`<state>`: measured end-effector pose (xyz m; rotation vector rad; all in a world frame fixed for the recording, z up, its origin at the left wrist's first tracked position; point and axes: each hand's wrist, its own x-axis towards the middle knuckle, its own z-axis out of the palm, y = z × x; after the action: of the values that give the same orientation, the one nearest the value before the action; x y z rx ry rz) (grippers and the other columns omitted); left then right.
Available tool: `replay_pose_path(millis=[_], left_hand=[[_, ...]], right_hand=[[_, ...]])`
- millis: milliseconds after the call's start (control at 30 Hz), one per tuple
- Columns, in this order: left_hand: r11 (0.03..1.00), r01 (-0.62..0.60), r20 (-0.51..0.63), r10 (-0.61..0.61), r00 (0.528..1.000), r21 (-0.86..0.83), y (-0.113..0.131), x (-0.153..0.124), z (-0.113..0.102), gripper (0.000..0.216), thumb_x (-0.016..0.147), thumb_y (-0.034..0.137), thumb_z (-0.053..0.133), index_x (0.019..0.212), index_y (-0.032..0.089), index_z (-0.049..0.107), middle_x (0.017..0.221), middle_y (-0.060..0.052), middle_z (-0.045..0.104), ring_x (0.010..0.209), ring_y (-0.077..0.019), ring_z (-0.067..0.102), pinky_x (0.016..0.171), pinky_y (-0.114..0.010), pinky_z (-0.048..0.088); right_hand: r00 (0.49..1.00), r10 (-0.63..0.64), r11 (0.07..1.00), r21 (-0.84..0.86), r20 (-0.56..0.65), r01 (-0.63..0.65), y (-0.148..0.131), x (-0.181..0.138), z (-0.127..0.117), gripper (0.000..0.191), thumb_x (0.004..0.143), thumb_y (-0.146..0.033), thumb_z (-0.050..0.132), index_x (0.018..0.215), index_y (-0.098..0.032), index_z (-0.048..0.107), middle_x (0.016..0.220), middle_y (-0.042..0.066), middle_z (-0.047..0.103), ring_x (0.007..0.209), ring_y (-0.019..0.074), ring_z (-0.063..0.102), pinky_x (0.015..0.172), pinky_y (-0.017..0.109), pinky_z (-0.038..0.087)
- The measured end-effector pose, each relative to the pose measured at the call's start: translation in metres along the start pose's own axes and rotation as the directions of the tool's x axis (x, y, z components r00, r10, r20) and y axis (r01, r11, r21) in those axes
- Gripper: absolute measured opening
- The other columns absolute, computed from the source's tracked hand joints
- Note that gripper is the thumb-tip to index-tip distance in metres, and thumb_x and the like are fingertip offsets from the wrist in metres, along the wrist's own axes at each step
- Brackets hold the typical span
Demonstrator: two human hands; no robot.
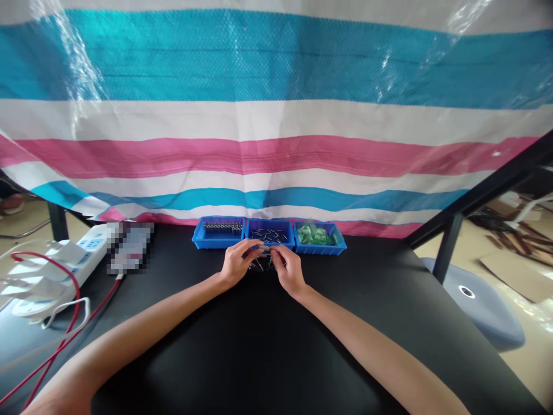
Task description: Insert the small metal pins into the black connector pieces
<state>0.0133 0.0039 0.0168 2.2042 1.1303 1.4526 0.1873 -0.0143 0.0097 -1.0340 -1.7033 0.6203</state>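
Observation:
My left hand and my right hand meet in front of the middle blue bin. Fingers of both hands are pinched around something small between them, too small to make out. Thin metal pin-like pieces show just below my fingers; what they rest in or on is partly hidden. More slim metal pieces lie scattered inside the middle bin. Beside it, the left blue bin holds short dark cylinders in rows. Green plastic packets fill the right blue bin.
All three bins stand at the back of the black table, against a striped plastic sheet. A white power strip, red cable and pixelated device occupy the left side. Beyond the right edge is a grey stool.

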Motion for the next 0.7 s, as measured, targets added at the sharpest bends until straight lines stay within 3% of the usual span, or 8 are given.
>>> replay_pose_path(millis=[200,367,500,600,700], left_hand=[[0.996,0.076,-0.046,-0.074,0.996,0.039,0.004,0.041,-0.027,0.022,0.089,0.036,0.057,0.1,0.019,0.066,0.088,-0.003,0.069,0.062,-0.0098,0.059,0.065,-0.022,0.049],[0.927,0.123,0.09,-0.165,0.982,0.355,-0.023,0.074,-0.066,0.02,0.086,0.034,0.059,0.098,0.02,0.067,0.093,-0.003,0.07,0.069,-0.0132,0.061,0.071,-0.025,0.046],[0.796,0.08,0.336,-0.342,0.878,0.6,-0.05,0.08,-0.081,0.016,0.083,0.032,0.061,0.092,0.022,0.07,0.091,-0.003,0.072,0.082,-0.0208,0.064,0.072,-0.028,0.045],[0.735,0.059,0.386,-0.421,0.821,0.676,-0.061,0.078,-0.081,0.017,0.08,0.03,0.061,0.094,0.024,0.07,0.09,-0.003,0.072,0.087,-0.0244,0.064,0.072,-0.029,0.045],[0.716,0.053,0.404,-0.451,0.796,0.696,-0.066,0.076,-0.078,0.019,0.08,0.031,0.06,0.093,0.023,0.07,0.087,-0.004,0.072,0.086,-0.0253,0.065,0.071,-0.03,0.045]], right_hand=[[1.0,0.008,1.0,0.022,-0.006,-0.008,0.002,0.0,0.0,0.023,0.095,-0.03,0.045,0.095,-0.019,0.065,0.081,0.005,0.064,0.069,0.0153,0.059,0.061,0.025,0.046],[1.0,0.011,1.0,0.018,0.011,-0.011,0.002,0.0,0.0,0.023,0.095,-0.031,0.045,0.095,-0.02,0.065,0.081,0.005,0.064,0.07,0.0156,0.059,0.061,0.026,0.046],[1.0,-0.002,1.0,0.019,0.023,0.002,0.0,0.0,0.0,0.023,0.095,-0.03,0.044,0.095,-0.019,0.065,0.084,0.005,0.065,0.076,0.0166,0.061,0.065,0.026,0.046],[1.0,-0.015,1.0,0.019,0.025,0.014,-0.001,0.0,-0.001,0.023,0.095,-0.029,0.044,0.094,-0.019,0.065,0.083,0.005,0.064,0.075,0.0163,0.06,0.066,0.026,0.046],[0.999,-0.026,1.0,0.015,0.026,0.025,-0.002,0.0,-0.001,0.023,0.095,-0.029,0.044,0.094,-0.018,0.065,0.081,0.004,0.064,0.073,0.0157,0.059,0.065,0.026,0.045]])
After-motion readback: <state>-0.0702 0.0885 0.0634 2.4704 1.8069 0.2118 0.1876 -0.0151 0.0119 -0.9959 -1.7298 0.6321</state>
